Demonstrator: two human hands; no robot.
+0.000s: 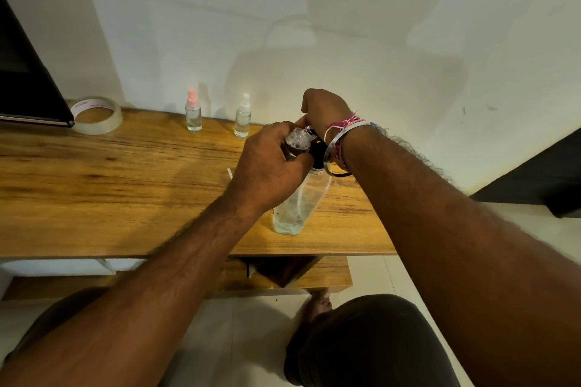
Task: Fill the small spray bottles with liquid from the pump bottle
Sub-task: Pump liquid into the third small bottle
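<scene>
Hands [270,157] [323,110], three spray bottles [193,115] [242,119] [298,143], seemingly.

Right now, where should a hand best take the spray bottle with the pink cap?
Grip the pink-capped spray bottle around its clear round body, below the cap, coming from the front. It stands upright near the wall, apart from the white-capped spray bottle, so both its sides look free.

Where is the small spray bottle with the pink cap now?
In the head view, the small clear spray bottle with the pink cap stands at the wooden table's far edge, between the tape roll and the white-capped spray bottle.
</scene>
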